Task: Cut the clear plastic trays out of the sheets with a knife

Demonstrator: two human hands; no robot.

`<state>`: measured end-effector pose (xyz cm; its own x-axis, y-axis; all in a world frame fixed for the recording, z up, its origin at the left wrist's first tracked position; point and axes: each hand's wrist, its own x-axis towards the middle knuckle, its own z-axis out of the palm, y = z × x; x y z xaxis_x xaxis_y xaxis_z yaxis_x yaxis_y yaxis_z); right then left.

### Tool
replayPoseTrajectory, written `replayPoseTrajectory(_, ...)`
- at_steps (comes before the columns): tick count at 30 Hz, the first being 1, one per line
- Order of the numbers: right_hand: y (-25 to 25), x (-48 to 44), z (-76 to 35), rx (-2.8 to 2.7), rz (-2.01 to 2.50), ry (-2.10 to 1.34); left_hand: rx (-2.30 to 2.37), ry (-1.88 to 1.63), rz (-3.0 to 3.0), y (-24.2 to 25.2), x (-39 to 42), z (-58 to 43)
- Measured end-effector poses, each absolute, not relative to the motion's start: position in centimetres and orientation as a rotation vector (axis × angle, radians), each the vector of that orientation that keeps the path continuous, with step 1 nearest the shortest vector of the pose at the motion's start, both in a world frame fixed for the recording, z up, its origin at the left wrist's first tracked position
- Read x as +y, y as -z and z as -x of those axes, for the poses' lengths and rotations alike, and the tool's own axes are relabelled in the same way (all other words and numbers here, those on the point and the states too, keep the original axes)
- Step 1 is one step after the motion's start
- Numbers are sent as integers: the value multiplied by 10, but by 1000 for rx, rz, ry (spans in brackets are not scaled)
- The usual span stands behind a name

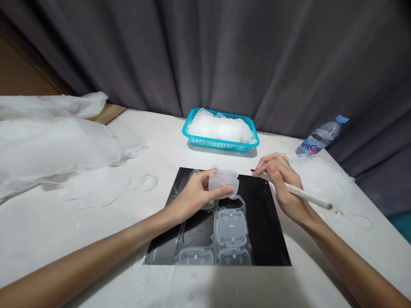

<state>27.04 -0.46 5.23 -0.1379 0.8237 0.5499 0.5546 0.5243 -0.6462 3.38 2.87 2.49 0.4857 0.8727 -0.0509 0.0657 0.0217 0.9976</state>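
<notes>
My left hand (196,192) is closed around a small clear plastic shell (224,182), lifted just above a black mat (266,222). A clear plastic sheet of moulded shells (224,235) lies on the mat below it. My right hand (282,182) holds a thin white pen-like tool (305,197) in a pinch, its dark tip pointing left near the mat's far right corner, a short way from the shell.
A turquoise basket (221,143) of clear plastic pieces stands beyond the mat. A water bottle (321,137) lies at the far right by a pile of clear plastic (324,182). More plastic sheeting (54,145) covers the left of the white table. A grey curtain hangs behind.
</notes>
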Motion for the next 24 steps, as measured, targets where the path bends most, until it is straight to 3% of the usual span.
replayPoseTrajectory(4,-34,-12,-259,-1870,1125,-286,861,-802,-1357,-29,29,-32)
replayPoseTrajectory(12,-3,-17,-238,-1822,1150,-960,896,-811,-1356,-26,31,-25)
replayPoseTrajectory(24,-6,-19,-242,-1780,1220,-841,846,-831,-1367,-31,30,-23)
